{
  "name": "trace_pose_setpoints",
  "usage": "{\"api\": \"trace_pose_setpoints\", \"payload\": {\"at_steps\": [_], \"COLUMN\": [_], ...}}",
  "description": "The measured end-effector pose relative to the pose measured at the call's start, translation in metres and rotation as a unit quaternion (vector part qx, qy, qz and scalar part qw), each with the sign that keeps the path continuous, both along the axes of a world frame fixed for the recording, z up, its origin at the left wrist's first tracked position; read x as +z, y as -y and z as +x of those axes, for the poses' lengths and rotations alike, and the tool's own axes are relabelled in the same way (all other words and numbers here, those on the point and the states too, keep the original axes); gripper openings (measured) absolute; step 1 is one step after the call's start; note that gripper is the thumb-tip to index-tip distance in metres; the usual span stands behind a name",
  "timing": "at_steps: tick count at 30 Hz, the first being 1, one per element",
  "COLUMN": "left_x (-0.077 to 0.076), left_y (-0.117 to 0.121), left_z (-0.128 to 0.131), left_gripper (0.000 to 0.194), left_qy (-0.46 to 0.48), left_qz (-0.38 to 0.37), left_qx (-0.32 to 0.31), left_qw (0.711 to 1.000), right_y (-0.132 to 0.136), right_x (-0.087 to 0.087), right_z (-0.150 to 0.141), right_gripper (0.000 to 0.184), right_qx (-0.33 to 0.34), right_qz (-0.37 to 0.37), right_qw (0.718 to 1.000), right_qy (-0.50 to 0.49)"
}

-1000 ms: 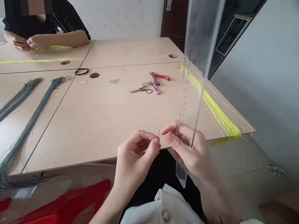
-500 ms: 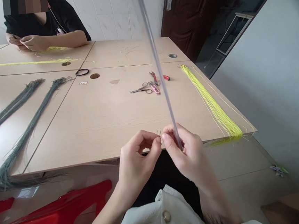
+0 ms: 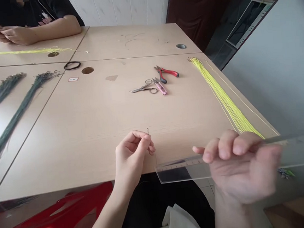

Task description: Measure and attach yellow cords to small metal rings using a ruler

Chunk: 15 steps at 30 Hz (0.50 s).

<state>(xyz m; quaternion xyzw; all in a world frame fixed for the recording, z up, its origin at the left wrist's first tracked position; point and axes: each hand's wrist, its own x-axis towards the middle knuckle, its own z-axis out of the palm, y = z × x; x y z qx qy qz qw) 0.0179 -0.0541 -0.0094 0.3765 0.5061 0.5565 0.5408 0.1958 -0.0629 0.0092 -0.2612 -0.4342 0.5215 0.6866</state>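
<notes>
My left hand [image 3: 134, 154] is pinching a small hook [image 3: 148, 131]; my right hand's [image 3: 241, 166] curled fingers are gripping a clear ruler [image 3: 185, 169].

The single view looks from the wearer's head, forward and down over the pale wood-grain tabletop [image 3: 101, 115], with the left hand [image 3: 131, 154] and right hand [image 3: 242, 170] near the lens and the dark brown panelled door [image 3: 196, 10] farther off
</notes>
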Motion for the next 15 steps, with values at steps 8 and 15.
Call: {"api": "trace_pose_setpoints", "payload": {"at_steps": [8, 15], "left_x": [-0.002, 0.000], "left_y": [-0.005, -0.006], "left_z": [0.020, 0.027], "left_gripper": [0.022, 0.017], "left_qy": [0.111, 0.208], "left_qz": [0.003, -0.022], "left_qx": [0.068, 0.040], "left_qw": [0.991, 0.977], "right_y": [-0.015, -0.011], "right_x": [0.005, -0.009], "right_z": [-0.030, -0.050], "right_gripper": [0.042, 0.020], "right_qx": [-0.030, 0.030], "right_qz": [0.016, 0.012], "right_qw": [0.999, 0.955], "right_qy": [-0.028, 0.294]}}
